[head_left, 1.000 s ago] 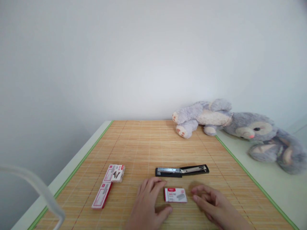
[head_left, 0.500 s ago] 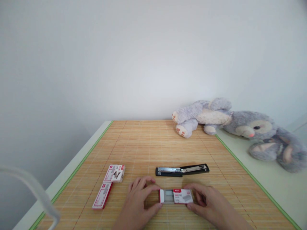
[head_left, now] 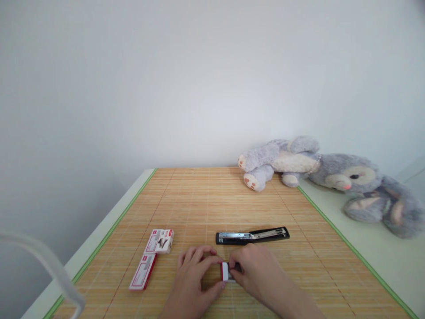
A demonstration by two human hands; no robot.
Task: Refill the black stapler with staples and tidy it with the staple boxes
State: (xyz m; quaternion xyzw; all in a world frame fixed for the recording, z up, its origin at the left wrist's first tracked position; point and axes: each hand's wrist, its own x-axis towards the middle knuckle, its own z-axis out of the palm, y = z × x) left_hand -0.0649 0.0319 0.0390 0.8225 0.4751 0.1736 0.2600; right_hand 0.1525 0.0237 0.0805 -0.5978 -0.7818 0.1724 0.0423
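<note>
A small red and white staple box (head_left: 226,271) lies on the bamboo mat (head_left: 206,204) near the front edge. My left hand (head_left: 194,277) pinches its left end between thumb and fingers. My right hand (head_left: 255,272) lies over the rest of the box, fingers curled down on it, so only the left end shows. Just behind the hands lies a black stapler (head_left: 252,236), swung fully open and flat.
Two more red and white staple boxes, one nearer (head_left: 143,271) and one farther (head_left: 161,240), lie at the front left. A grey plush rabbit (head_left: 318,170) sprawls at the back right, partly off the mat. A pale curved cable (head_left: 49,266) crosses the lower left corner.
My hands came in from either side and took hold of the box. Its inner tray slid out to the left, then my right hand moved left over the box.
</note>
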